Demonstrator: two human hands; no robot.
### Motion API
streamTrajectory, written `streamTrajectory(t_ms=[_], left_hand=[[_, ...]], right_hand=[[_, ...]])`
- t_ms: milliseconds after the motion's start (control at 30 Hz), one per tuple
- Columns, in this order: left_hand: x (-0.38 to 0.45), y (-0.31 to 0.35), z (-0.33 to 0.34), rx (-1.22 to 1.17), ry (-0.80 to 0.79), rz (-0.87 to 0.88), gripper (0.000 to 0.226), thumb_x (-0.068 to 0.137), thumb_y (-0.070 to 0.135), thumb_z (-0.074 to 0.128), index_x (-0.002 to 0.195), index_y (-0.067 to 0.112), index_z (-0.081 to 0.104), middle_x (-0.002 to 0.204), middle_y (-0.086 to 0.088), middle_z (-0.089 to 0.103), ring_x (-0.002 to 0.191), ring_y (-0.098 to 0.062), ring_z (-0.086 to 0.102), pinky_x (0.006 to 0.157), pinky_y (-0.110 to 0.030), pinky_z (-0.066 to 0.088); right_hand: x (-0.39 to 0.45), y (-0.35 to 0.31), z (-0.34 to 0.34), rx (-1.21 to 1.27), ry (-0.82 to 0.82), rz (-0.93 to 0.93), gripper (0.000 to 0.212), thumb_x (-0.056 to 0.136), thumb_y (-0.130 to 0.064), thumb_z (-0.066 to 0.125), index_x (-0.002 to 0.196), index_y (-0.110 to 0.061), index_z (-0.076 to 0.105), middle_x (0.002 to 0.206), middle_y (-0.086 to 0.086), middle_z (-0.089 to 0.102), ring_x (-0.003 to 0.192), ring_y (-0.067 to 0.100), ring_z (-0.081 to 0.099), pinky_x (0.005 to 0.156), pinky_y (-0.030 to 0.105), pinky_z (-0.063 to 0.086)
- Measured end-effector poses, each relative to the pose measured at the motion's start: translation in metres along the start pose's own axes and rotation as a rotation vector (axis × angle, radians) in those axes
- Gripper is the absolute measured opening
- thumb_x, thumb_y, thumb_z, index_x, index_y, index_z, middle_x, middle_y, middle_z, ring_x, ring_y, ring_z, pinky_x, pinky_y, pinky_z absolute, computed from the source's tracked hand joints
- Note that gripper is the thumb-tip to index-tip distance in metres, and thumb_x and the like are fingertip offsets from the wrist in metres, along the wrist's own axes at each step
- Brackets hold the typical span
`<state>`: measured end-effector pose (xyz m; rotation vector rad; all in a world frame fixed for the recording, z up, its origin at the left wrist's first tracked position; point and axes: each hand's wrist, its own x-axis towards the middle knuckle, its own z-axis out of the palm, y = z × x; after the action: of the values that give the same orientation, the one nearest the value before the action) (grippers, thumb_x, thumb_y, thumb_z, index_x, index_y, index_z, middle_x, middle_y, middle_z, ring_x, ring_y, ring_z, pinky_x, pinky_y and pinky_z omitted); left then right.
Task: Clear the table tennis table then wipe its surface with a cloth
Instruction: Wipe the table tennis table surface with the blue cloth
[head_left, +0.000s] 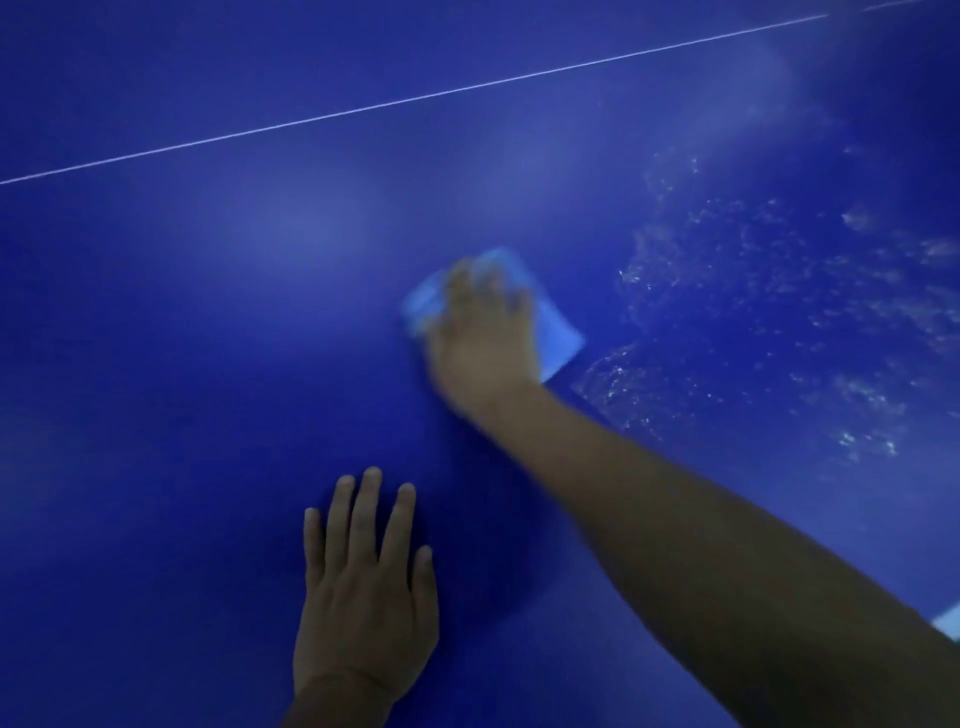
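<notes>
The blue bench (156, 364) is filling the whole picture, and a thin white line (363, 108) is running across it near the top.

On the left side, the left hand (363, 597) is lying flat on the bench. Its fingers (363, 519) are straight and spread out. They are holding nothing. This hand looks like it is propping the person up while they are leaning forward.

Moving to the middle, the right hand (480, 343) is pressing down on a light blue cloth (558, 338). The hand is blurry, so it looks like it is moving fast. Its fingers are looking spread over the cloth, not curled around it, but the blur is making this hard to tell for sure. The cloth is lying flat on the bench, right under the palm and fingers. One edge is peeking out to the left of the fingers, and a bigger corner is sticking out on the right.

The cloth is looking soft, thin and light. It may be bunching up or sliding out if the push is too weak. Pressing flat on its middle is likely the best way to keep it.

On the right, shiny wet spots (753, 291) are sitting on the bench, close beside the cloth. That part probably still needs wiping.
</notes>
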<state>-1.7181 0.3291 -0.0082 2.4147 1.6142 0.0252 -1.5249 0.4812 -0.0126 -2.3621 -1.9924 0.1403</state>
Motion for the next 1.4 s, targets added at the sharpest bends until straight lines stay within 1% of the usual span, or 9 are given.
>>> streamTrajectory(t_ms=[100, 200, 333, 500, 700, 867, 1033, 1233, 1400], left_hand=[[0.001, 0.001, 0.001, -0.01, 0.024, 0.007, 0.06, 0.092, 0.04, 0.035, 0.141, 0.009, 0.053, 0.154, -0.016, 0.037, 0.146, -0.034, 0.025, 0.118, -0.052, 0.008], [0.001, 0.002, 0.001, -0.002, 0.019, 0.003, 0.06, 0.094, 0.041, 0.034, 0.143, 0.011, 0.05, 0.157, -0.015, 0.034, 0.148, -0.032, 0.022, 0.118, -0.051, 0.007], [-0.001, 0.0, 0.002, 0.003, 0.002, 0.001, 0.06, 0.098, 0.043, 0.028, 0.144, 0.011, 0.048, 0.157, -0.015, 0.032, 0.148, -0.032, 0.02, 0.117, -0.052, 0.008], [0.001, 0.001, 0.002, 0.003, 0.008, 0.007, 0.06, 0.1, 0.044, 0.024, 0.143, 0.01, 0.05, 0.157, -0.016, 0.034, 0.147, -0.032, 0.021, 0.117, -0.052, 0.009], [-0.001, 0.002, 0.003, -0.062, 0.006, -0.021, 0.059, 0.099, 0.04, 0.028, 0.149, 0.012, 0.04, 0.161, -0.011, 0.025, 0.152, -0.026, 0.012, 0.119, -0.05, 0.006], [-0.004, 0.0, 0.003, -0.213, 0.107, -0.083, 0.065, 0.098, 0.039, 0.029, 0.153, 0.004, 0.027, 0.164, -0.015, 0.014, 0.153, -0.027, 0.008, 0.123, -0.046, -0.001], [-0.005, -0.001, 0.004, -0.226, 0.13, -0.077, 0.065, 0.099, 0.038, 0.028, 0.153, 0.002, 0.028, 0.163, -0.018, 0.016, 0.152, -0.029, 0.011, 0.122, -0.049, 0.003], [-0.006, 0.0, 0.005, -0.198, 0.09, -0.084, 0.064, 0.1, 0.04, 0.023, 0.154, 0.007, 0.027, 0.164, -0.013, 0.014, 0.153, -0.026, 0.009, 0.123, -0.05, 0.003], [-0.004, 0.0, 0.005, -0.178, 0.081, -0.079, 0.063, 0.099, 0.039, 0.025, 0.152, 0.005, 0.033, 0.162, -0.017, 0.021, 0.151, -0.029, 0.013, 0.122, -0.054, 0.008]], right_hand=[[-0.02, -0.017, 0.001, 0.009, -0.124, -0.46, 0.061, 0.099, -0.047, 0.032, 0.15, -0.014, 0.04, 0.157, 0.003, 0.037, 0.147, 0.027, 0.027, 0.113, 0.049, 0.016], [0.03, 0.061, -0.015, -0.083, -0.021, -0.192, 0.056, 0.101, -0.043, 0.03, 0.149, -0.014, 0.037, 0.156, 0.005, 0.037, 0.145, 0.028, 0.029, 0.109, 0.046, 0.026], [0.063, 0.112, -0.028, -0.1, -0.049, 0.218, 0.061, 0.104, -0.045, 0.017, 0.157, -0.016, 0.019, 0.164, 0.001, 0.017, 0.151, 0.027, 0.01, 0.117, 0.051, 0.016], [0.025, 0.031, -0.004, -0.124, -0.131, -0.416, 0.067, 0.099, -0.053, 0.015, 0.157, -0.02, 0.022, 0.165, -0.004, 0.018, 0.152, 0.025, 0.012, 0.117, 0.051, 0.01], [0.096, 0.08, -0.024, -0.103, -0.096, -0.164, 0.061, 0.104, -0.049, 0.02, 0.158, -0.02, 0.017, 0.166, -0.006, 0.012, 0.153, 0.023, 0.005, 0.12, 0.05, 0.011], [0.033, 0.019, -0.013, -0.169, -0.097, -0.786, 0.063, 0.102, -0.051, 0.025, 0.156, -0.019, 0.025, 0.164, 0.0, 0.023, 0.151, 0.027, 0.016, 0.117, 0.05, 0.015], [-0.057, 0.067, -0.014, -0.188, -0.279, -1.549, 0.057, 0.101, -0.051, 0.034, 0.151, -0.023, 0.038, 0.159, -0.005, 0.033, 0.151, 0.028, 0.017, 0.12, 0.054, 0.013], [0.05, 0.057, -0.036, -0.297, -0.155, -0.892, 0.063, 0.1, -0.049, 0.019, 0.156, -0.019, 0.028, 0.164, -0.001, 0.022, 0.152, 0.028, 0.016, 0.117, 0.058, 0.016], [0.028, 0.046, -0.017, -0.272, -0.244, -1.218, 0.058, 0.102, -0.047, 0.03, 0.153, -0.02, 0.036, 0.162, 0.0, 0.028, 0.151, 0.029, 0.02, 0.119, 0.051, 0.009]])
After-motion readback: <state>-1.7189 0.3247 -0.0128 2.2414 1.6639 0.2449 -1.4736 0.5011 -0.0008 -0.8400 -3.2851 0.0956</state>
